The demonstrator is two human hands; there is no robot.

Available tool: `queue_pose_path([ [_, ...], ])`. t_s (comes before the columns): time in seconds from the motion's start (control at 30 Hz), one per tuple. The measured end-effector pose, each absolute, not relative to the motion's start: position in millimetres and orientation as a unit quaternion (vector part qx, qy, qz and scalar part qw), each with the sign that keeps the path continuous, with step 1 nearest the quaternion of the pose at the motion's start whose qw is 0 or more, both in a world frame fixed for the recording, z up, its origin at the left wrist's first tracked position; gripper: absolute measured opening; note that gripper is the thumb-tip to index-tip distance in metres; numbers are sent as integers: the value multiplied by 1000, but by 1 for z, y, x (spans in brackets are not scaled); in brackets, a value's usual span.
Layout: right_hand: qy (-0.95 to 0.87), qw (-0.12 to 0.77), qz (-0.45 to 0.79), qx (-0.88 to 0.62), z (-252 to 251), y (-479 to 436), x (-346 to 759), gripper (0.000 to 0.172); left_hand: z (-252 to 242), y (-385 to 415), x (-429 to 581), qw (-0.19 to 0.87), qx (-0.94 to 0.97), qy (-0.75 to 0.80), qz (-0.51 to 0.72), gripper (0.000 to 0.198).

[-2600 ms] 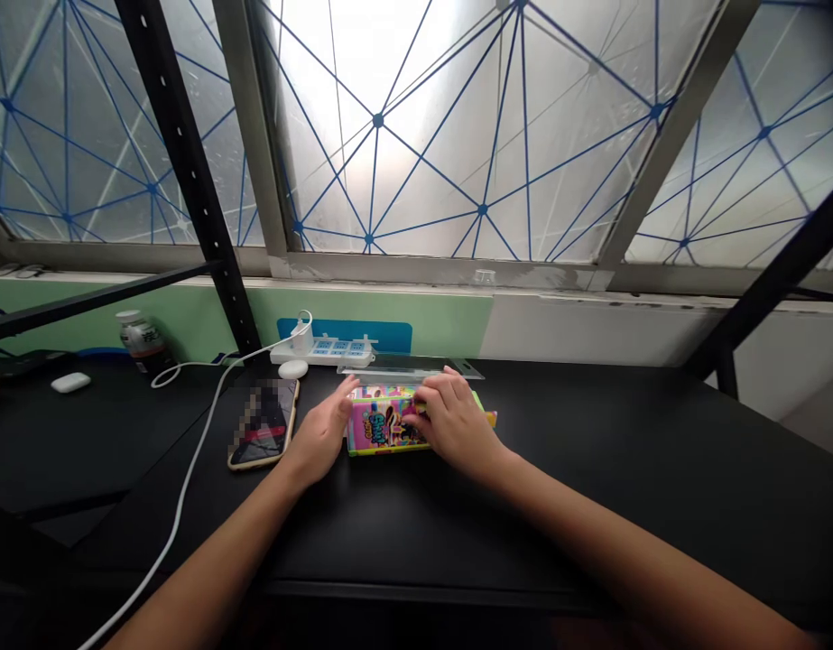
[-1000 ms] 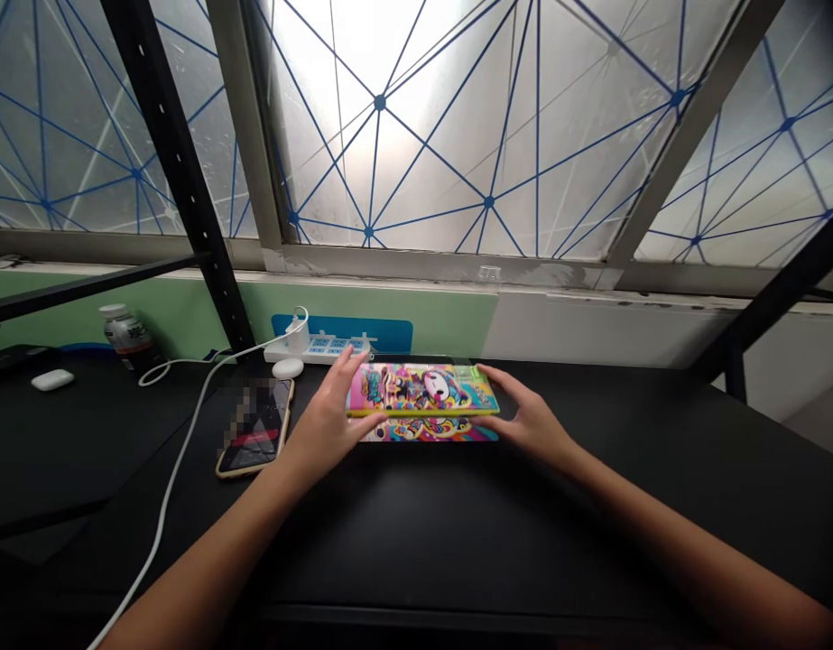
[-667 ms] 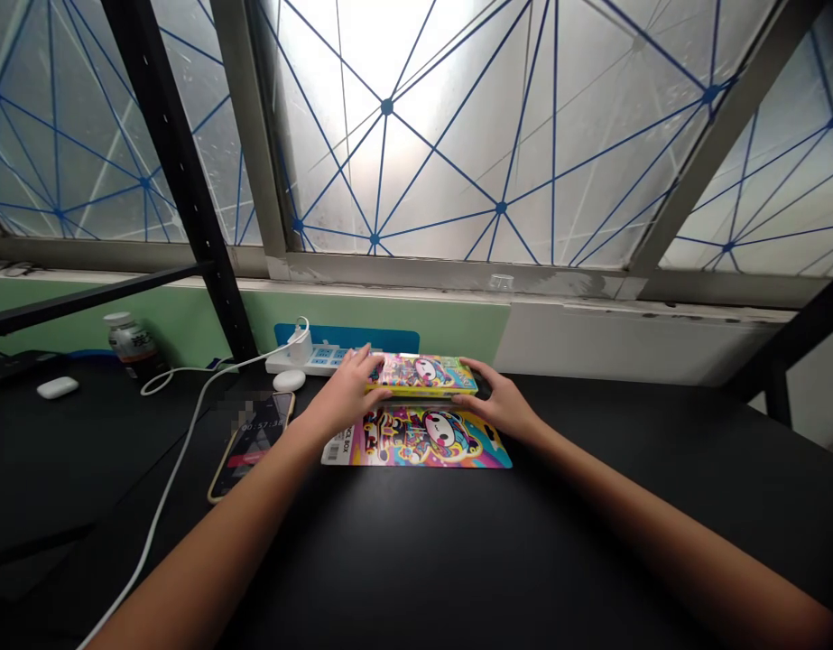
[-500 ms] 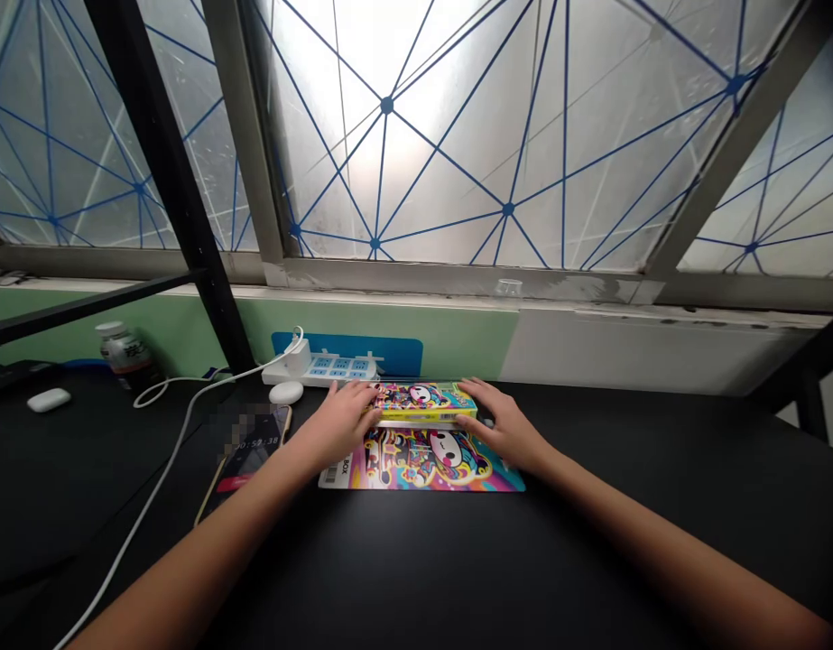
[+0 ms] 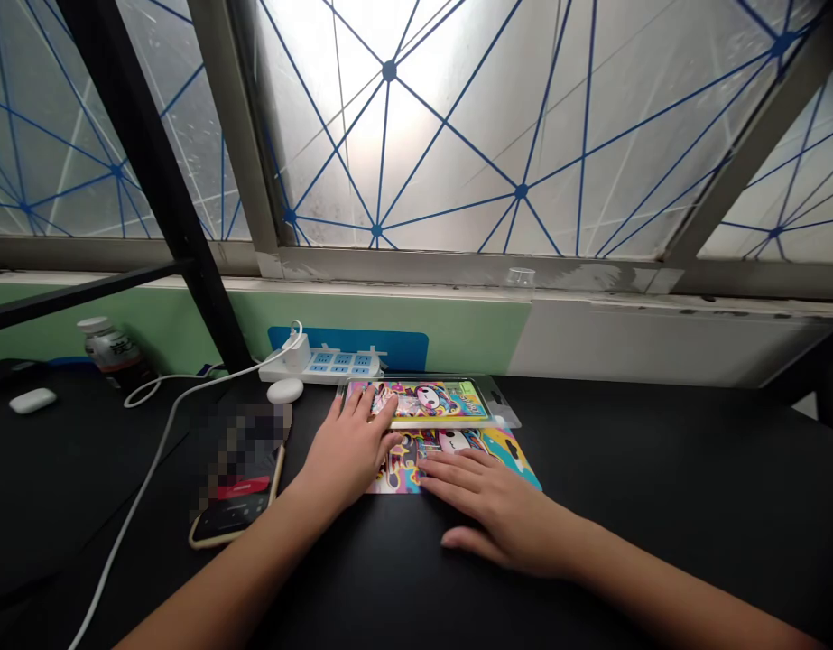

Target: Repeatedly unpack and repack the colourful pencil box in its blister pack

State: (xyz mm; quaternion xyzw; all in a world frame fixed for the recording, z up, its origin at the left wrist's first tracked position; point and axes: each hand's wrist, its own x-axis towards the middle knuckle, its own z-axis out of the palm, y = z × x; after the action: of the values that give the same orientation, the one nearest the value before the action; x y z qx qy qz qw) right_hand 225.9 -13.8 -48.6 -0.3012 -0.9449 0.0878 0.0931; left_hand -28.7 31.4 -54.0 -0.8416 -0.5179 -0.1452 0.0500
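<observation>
A colourful cartoon-printed pencil box [image 5: 433, 400] lies flat on the black desk, inside a clear plastic tray [image 5: 504, 413]. In front of it lies a matching colourful printed card [image 5: 511, 456]. My left hand [image 5: 345, 447] rests open, fingers spread, with its fingertips on the box's left end and its palm over the card's left part. My right hand [image 5: 494, 510] lies flat and open on the card's front edge, fingers stretched to the left.
A phone [image 5: 236, 487] lies left of my left hand. A white power strip [image 5: 325, 366] with a charger and white cable [image 5: 152, 460] sits by the wall. Further left are a bottle [image 5: 108, 348], a white round puck [image 5: 285, 390] and an earbud case [image 5: 32, 400].
Both hands lifted the pencil box off the printed card, carried it back and set it down in the clear tray. My right hand then let go and came forward onto the card.
</observation>
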Motion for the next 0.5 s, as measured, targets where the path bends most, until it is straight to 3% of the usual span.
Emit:
queue_pose_path([
  [0.13, -920, 68, 170, -347, -44, -22, 222, 75, -51, 30, -27, 37, -834, -533, -136, 51],
  [0.23, -921, 77, 156, -348, -38, -29, 224, 62, -49, 28, -25, 16, -824, -547, -146, 52],
  [0.37, -920, 161, 130, -331, -36, -39, 228, 29, -49, 29, -29, -4, -823, -539, -176, 47],
  [0.5, -902, 192, 81, -379, -42, -36, 233, 41, -54, 32, -33, -16, -819, -537, -201, 56],
])
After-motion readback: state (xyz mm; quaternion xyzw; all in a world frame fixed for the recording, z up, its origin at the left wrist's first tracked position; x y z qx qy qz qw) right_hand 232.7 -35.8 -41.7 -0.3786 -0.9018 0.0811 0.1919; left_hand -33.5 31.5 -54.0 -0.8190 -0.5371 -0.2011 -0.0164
